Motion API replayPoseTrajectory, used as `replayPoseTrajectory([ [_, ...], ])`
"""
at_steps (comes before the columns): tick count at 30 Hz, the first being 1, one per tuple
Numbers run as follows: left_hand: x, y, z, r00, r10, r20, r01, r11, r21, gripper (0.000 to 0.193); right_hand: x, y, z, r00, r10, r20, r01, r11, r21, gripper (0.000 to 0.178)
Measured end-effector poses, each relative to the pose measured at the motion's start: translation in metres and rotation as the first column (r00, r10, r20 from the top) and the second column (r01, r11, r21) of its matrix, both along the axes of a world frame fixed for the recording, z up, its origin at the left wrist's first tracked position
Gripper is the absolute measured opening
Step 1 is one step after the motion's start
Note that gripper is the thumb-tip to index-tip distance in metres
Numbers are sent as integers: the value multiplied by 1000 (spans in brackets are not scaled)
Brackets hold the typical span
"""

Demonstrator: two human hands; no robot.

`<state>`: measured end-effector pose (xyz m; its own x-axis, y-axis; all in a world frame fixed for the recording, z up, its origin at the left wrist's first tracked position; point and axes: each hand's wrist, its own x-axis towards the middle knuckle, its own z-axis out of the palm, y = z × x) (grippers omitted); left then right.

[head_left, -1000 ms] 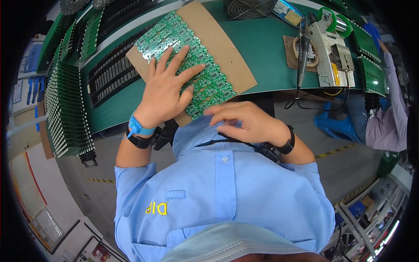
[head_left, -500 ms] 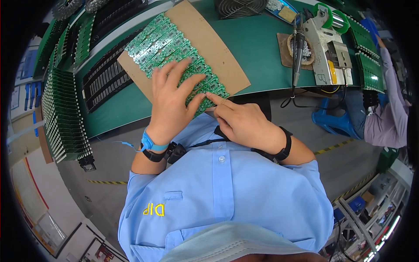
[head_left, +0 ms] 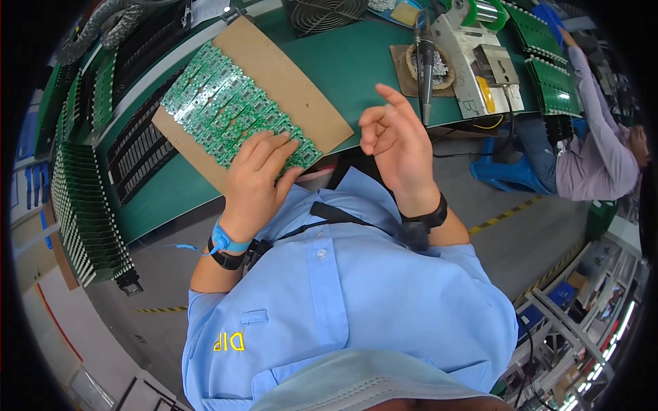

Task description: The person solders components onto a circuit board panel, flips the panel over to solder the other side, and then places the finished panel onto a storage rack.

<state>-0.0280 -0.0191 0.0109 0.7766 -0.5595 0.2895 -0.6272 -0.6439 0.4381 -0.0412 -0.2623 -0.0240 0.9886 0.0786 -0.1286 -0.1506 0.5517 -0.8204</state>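
Note:
A panel of joined green circuit boards [head_left: 219, 99] lies slanted across a brown board [head_left: 295, 75] on the green table. My left hand [head_left: 253, 178] grips the panel's near end, its fingers bent over the top and its thumb by the near edge. Whatever lies beneath those fingers is hidden. Raised to the right of the brown board, my right hand [head_left: 404, 161] is off the panel and holds nothing. Its index finger is extended, while the other fingers are loosely curled.
A soldering iron [head_left: 425, 75] stands by a round dish [head_left: 439, 72] and a white solder feeder [head_left: 462, 61] at the back right. A fan [head_left: 325, 14] sits at the back. Racked green boards [head_left: 89, 212] stand left of the table [head_left: 154, 212]. At right, a person [head_left: 593, 147] sits nearby.
My right hand has lifted off the panel's near end and moved right and up, its fingers loosening. My left hand stays on the panel, its fingers nearer the near end. The whole view has shifted.

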Motion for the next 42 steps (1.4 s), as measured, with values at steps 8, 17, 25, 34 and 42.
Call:
replayPoseTrajectory([
  [8,-9,-5,-4,994,81,71,-87,993,84,40,-17,-16,-10,927,-345,-145,370,789,490,46],
  [17,-11,5,-1,996,-30,89,9,974,226,44,17,-70,-40,938,-345,31,280,808,518,40],
  [25,-18,1,5,999,-14,43,-1,944,330,48,25,-54,-1,873,-487,-29,429,737,522,40],
  [34,-17,-2,5,999,-12,52,-3,957,291,39,-19,-65,-44,921,-126,368,-95,844,527,45],
  [42,-17,-4,3,1000,-14,25,8,972,234,35,-51,-9,24,988,-152,39,154,987,-45,37],
])
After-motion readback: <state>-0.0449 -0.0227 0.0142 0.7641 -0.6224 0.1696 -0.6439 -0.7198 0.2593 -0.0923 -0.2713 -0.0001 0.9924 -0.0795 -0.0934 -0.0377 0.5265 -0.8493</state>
